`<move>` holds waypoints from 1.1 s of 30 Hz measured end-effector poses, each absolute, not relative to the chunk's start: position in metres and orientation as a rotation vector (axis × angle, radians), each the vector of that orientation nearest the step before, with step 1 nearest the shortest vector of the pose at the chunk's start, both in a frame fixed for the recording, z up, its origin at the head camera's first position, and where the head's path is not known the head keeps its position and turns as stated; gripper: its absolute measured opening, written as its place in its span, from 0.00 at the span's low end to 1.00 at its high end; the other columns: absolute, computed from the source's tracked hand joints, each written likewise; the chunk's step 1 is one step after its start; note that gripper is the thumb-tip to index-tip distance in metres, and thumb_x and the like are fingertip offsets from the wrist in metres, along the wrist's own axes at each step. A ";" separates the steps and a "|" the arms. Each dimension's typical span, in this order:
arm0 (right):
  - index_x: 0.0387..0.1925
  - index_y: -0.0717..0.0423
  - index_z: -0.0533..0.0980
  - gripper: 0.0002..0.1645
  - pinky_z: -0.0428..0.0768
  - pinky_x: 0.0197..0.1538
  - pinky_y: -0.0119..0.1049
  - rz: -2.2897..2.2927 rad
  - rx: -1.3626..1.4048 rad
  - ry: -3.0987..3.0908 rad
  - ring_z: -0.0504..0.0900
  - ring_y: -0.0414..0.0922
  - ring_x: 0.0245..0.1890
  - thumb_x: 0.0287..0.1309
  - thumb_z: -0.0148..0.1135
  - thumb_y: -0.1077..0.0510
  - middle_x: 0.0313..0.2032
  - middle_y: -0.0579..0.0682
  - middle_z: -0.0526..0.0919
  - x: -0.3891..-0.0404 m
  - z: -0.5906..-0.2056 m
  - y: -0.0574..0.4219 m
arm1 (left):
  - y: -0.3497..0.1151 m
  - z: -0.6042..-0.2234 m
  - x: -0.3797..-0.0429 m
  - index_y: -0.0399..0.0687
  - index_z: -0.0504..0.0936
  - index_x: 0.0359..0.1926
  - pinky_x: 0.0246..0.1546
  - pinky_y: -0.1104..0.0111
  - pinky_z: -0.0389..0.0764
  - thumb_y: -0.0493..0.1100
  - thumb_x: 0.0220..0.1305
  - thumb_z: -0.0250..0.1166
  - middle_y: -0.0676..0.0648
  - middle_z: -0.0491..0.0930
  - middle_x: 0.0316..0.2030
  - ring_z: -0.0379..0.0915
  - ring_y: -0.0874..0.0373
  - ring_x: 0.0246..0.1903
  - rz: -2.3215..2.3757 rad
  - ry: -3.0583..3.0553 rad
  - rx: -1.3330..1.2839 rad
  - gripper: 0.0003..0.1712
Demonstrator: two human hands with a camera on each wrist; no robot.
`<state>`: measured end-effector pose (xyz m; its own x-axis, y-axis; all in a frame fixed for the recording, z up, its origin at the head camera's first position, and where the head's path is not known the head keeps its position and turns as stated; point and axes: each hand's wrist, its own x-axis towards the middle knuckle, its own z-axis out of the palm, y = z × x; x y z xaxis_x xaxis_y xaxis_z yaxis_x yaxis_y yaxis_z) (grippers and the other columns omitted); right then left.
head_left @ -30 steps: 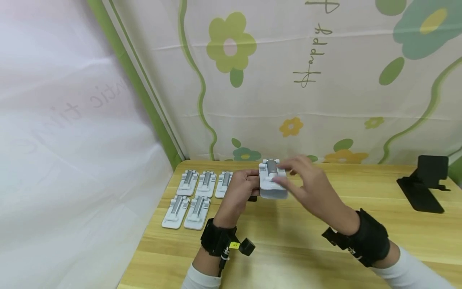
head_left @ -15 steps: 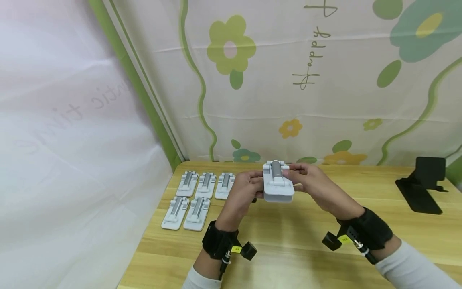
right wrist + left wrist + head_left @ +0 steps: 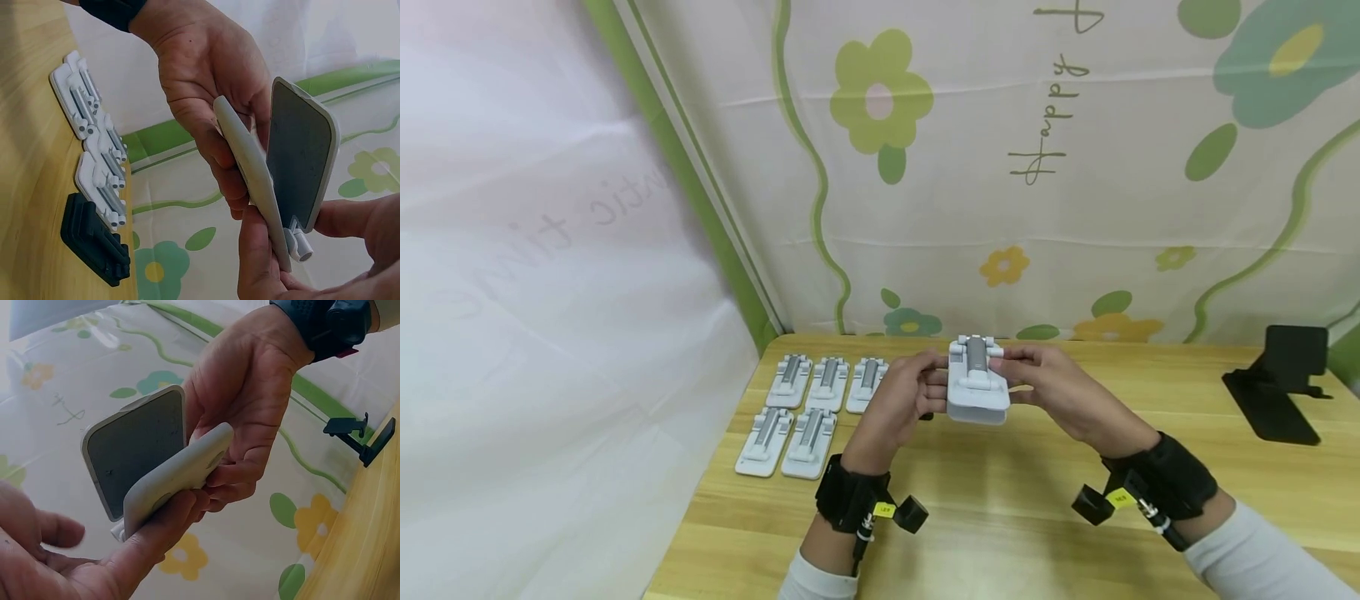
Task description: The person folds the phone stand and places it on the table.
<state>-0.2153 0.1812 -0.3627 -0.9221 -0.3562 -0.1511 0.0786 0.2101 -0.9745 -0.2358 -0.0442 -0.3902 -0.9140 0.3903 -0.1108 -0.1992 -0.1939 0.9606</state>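
Note:
A white folding phone stand point(image 3: 977, 387) with a grey hinged arm is held up above the table between both hands. Its two plates stand apart in a narrow V, and a dark grey pad point(image 3: 137, 450) lines the inner face of one plate, as the left wrist view shows. My left hand point(image 3: 904, 398) grips the stand's left side, with fingers along a plate and the thumb lifted away. From the other side my right hand point(image 3: 1054, 385) pinches the stand, its thumb point(image 3: 340, 217) at a plate's edge and its fingers on the other plate.
Several folded white phone stands point(image 3: 808, 442) lie in two rows on the wooden table point(image 3: 1000, 525) at left. A folded black stand point(image 3: 94, 240) lies by them, mostly hidden in the head view. An unfolded black stand point(image 3: 1273, 383) stands at far right. Printed fabric hangs behind.
My right hand has moved from over the stand's front onto its right side, now holding it. The stand has shifted slightly right; its plates remain parted. Little differs over the last half second.

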 end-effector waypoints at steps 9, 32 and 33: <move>0.71 0.73 0.60 0.36 0.81 0.61 0.43 -1.749 -0.279 2.172 0.76 0.46 0.57 0.78 0.52 0.48 0.67 0.66 0.67 -0.216 -0.362 0.181 | -0.045 -0.389 -0.234 0.32 0.80 0.58 0.37 0.70 0.86 0.46 0.72 0.65 0.39 0.87 0.46 0.86 0.56 0.39 2.045 1.823 0.265 0.23; 0.68 0.76 0.57 0.31 0.87 0.49 0.34 -1.811 -0.211 2.148 0.84 0.40 0.44 0.75 0.55 0.60 0.54 0.62 0.76 -0.215 -0.367 0.185 | -0.026 -0.373 -0.217 0.43 0.81 0.57 0.30 0.67 0.82 0.59 0.70 0.66 0.47 0.83 0.41 0.80 0.57 0.34 1.551 2.489 0.363 0.27; 0.67 0.76 0.57 0.31 0.87 0.49 0.33 -1.815 -0.201 2.145 0.84 0.40 0.44 0.75 0.55 0.60 0.53 0.62 0.76 -0.215 -0.367 0.185 | -0.023 -0.370 -0.215 0.44 0.82 0.54 0.31 0.68 0.79 0.62 0.68 0.67 0.48 0.82 0.41 0.79 0.58 0.35 1.461 2.565 0.408 0.28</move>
